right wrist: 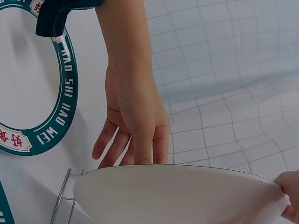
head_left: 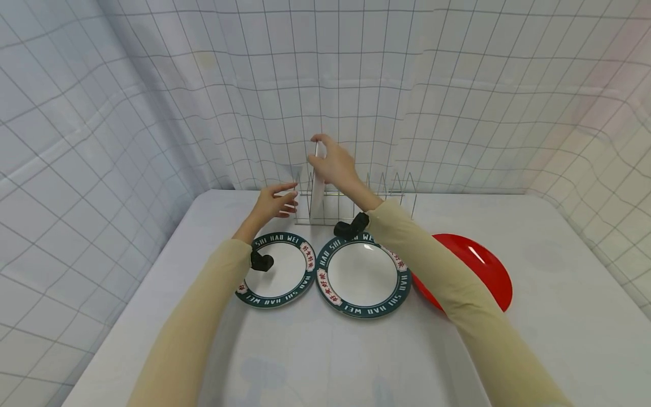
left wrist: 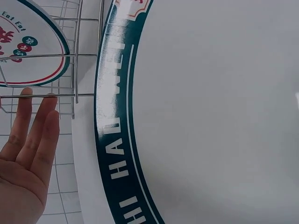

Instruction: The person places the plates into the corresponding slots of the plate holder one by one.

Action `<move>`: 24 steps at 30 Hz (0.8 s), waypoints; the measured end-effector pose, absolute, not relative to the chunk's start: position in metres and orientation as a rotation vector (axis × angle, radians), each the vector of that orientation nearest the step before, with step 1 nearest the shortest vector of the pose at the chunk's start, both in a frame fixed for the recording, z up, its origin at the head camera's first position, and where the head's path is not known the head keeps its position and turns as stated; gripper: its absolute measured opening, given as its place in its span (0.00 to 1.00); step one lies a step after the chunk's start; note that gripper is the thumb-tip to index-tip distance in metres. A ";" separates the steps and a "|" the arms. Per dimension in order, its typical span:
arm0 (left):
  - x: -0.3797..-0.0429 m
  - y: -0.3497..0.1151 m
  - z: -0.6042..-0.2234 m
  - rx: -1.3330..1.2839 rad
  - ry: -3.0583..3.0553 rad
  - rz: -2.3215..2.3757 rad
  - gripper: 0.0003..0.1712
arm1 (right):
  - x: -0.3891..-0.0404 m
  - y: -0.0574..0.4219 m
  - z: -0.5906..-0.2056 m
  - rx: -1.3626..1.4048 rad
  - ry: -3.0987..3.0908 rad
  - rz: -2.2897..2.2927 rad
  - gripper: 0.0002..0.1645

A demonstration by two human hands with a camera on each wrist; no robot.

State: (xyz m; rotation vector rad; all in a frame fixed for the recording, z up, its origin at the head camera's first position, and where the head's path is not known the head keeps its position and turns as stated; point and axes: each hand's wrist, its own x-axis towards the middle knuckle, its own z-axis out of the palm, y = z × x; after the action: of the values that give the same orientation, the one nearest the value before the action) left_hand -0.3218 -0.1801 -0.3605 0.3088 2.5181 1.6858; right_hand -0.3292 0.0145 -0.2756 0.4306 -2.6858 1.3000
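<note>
A white plate (head_left: 317, 195) stands on edge in the left part of a wire dish rack (head_left: 356, 219). My right hand (head_left: 333, 165) pinches its upper edge between thumb and fingers; in the right wrist view only the fingertips (right wrist: 290, 193) show, at the plate's rim. Red characters and a green rim mark the plate's face (left wrist: 28, 70) in the left wrist view. My left hand (head_left: 274, 204) is at the rack's left end, fingers extended, fingertips right at its lower wire.
Two green-rimmed plates, a left one (head_left: 277, 277) and a middle one (head_left: 362, 277), lie flat before the rack. A red plate (head_left: 478, 263) lies at the right, partly under my right sleeve. Checked white cloth (head_left: 376, 73) hangs behind and beside the white table (head_left: 305, 362).
</note>
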 end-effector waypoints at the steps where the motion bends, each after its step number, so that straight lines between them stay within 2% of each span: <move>1: -0.321 -0.180 -0.359 0.297 2.515 1.688 0.27 | -0.330 0.014 -0.277 0.425 -2.689 1.299 0.27; 14: -0.337 -0.185 -0.379 0.252 2.557 1.675 0.27 | -0.336 0.007 -0.284 0.405 -2.671 1.292 0.30; 24: -0.339 -0.185 -0.380 0.251 2.570 1.665 0.26 | -0.338 0.005 -0.284 0.413 -2.725 1.261 0.32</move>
State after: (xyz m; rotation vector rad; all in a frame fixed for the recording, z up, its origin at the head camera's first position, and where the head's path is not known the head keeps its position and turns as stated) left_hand -0.3386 -0.1849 -0.3804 0.2508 2.5702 1.6652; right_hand -0.3377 0.0050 -0.2843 0.4134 -2.7247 1.2614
